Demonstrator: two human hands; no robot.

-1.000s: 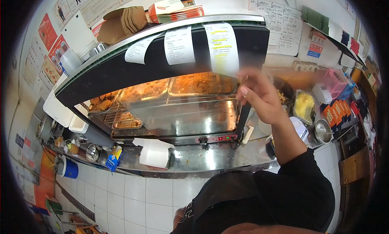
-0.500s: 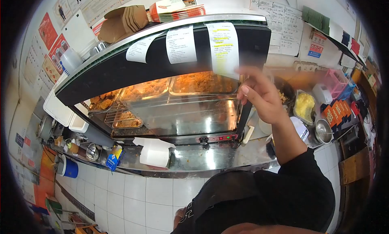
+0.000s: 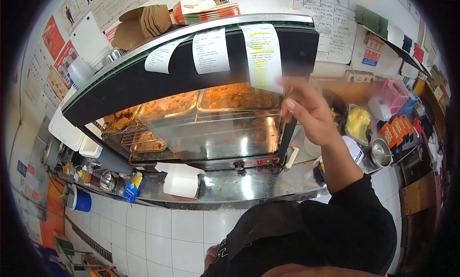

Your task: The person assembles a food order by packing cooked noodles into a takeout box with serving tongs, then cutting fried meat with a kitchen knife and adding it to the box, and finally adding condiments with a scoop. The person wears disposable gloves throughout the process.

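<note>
My right hand (image 3: 306, 109) is raised at the upper right part of the warming cabinet (image 3: 191, 118). Nothing shows in it; its thumb and index finger are apart, and the fingertips are blurred. They are at the lower right edge of a long paper slip (image 3: 262, 56) with yellow highlighting; whether they touch it I cannot tell. Two more printed slips, a middle one (image 3: 211, 51) and a left one (image 3: 163, 56), hang on the cabinet's black top panel. Low at the frame's bottom, a bit of skin beside the black shirt may be my left hand (image 3: 210, 256); its fingers cannot be made out.
Trays of fried food (image 3: 235, 97) sit behind the glass. An open white box (image 3: 181, 185) stands on the steel counter (image 3: 247, 188). Folded brown cartons (image 3: 143, 26) lie on the cabinet. To the right are a tub of yellow food (image 3: 358, 123) and a metal bowl (image 3: 381, 152).
The view has shifted slightly, so the cabinet and slips sit a little further left. My right hand keeps nearly the same pose beside the highlighted slip.
</note>
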